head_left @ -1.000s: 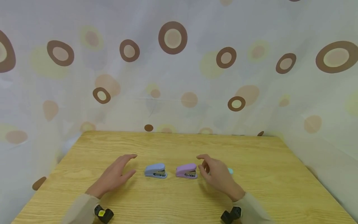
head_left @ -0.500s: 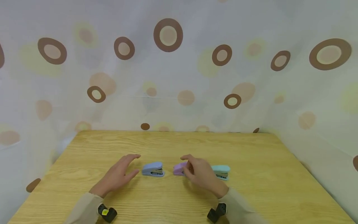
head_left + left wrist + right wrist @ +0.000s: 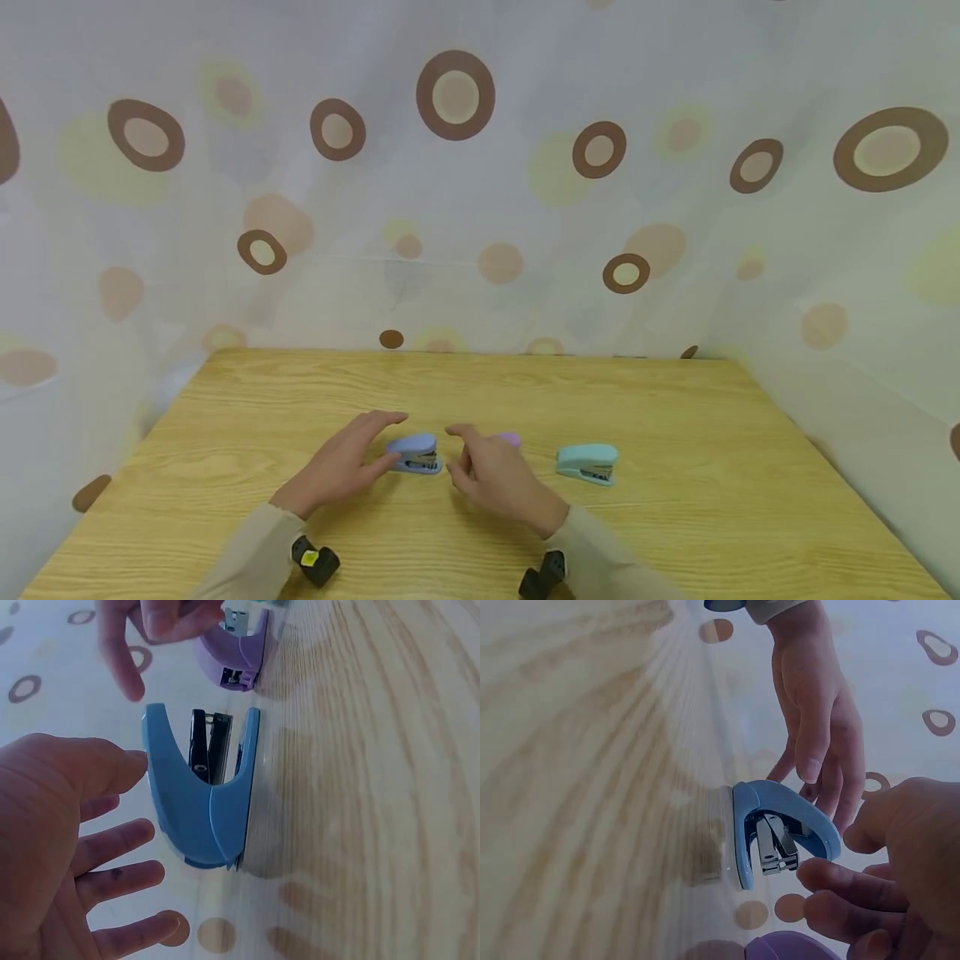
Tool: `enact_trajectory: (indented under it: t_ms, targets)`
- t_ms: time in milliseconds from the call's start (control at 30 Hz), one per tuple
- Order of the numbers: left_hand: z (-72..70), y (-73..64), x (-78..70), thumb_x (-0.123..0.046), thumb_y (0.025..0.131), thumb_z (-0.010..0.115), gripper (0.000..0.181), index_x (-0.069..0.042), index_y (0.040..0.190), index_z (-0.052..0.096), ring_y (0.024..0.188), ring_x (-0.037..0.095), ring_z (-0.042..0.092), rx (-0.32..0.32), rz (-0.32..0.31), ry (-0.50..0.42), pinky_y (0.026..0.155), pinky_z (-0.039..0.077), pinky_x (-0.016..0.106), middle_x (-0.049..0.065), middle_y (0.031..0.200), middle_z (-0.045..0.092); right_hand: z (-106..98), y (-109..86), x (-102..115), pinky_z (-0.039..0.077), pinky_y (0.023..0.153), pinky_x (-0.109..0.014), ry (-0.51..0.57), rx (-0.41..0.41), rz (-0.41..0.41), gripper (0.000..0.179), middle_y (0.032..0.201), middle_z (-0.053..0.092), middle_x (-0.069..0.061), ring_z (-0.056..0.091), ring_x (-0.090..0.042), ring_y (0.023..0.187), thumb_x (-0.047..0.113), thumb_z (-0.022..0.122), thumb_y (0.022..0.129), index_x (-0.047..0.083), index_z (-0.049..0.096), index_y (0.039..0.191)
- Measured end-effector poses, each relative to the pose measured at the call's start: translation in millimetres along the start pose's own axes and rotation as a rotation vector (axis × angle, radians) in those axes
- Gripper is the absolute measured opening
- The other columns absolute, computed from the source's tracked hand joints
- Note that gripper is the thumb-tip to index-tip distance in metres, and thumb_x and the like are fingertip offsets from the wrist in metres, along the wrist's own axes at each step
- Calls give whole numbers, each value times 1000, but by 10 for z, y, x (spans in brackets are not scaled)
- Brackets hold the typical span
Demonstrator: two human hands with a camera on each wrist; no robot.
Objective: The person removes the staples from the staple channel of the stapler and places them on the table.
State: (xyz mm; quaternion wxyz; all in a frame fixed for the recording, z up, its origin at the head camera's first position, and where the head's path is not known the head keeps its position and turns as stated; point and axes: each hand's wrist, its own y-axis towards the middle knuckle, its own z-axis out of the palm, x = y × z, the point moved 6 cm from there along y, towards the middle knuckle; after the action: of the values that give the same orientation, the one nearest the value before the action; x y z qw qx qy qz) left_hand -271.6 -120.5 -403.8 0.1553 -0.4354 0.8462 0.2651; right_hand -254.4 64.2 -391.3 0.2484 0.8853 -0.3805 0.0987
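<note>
Fingers (image 3: 127, 881) of the left hand (image 3: 337, 467) spread, relaxed; those of the right hand (image 3: 498, 479) loosely bent; nothing gripped. Patterned sheet (image 3: 480, 200) behind, brown rings (image 3: 455, 60). Table (image 3: 712, 500) flat, wood-grained. Blue stapler (image 3: 420, 444), smooth wedge with metal (image 3: 769, 844) in its mouth, between both hands. Purple stapler (image 3: 511, 439) mostly hidden by the right hand; mint stapler (image 3: 588, 457) to its right.

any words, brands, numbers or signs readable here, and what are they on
None can be read in any view.
Blue stapler, purple stapler, green stapler: no lettering can be made out on the parts that show.
Yellow patch on the black camera at the left wrist: too small to tell if anything is printed.
Patterned cloth: rings and blobs, no letters.
</note>
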Motion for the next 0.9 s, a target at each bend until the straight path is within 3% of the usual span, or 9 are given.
enact_trajectory:
  t_ms: [333,467,767,900]
  targets:
    - [134,148,-98,-16,90,67,47,-10,134,53,119,26,55,59,68,6,97,46,47,8,130,58,287,119,-130,38,45,-14,211,120,170,40,61,57,8,45,4,46,8,59,92,-7,49,128]
    - [184,220,-141,-16,89,67,43,-12,131,57,116,24,55,62,95,8,95,47,44,7,126,60,381,145,-148,35,43,-14,260,97,188,40,58,53,8,42,4,45,6,60,90,-8,49,126]
    - [291,268,-149,-10,89,68,34,-14,122,62,104,18,56,41,120,29,89,49,41,3,115,62,472,164,-138,31,40,-15,231,44,210,22,56,47,8,37,3,42,5,58,91,-5,56,110]
    - [308,250,-139,-8,89,67,33,-13,121,62,103,19,57,37,128,27,88,49,41,4,114,62,479,160,-101,28,38,-14,203,-24,160,14,55,44,9,34,5,42,2,57,88,-5,56,100]
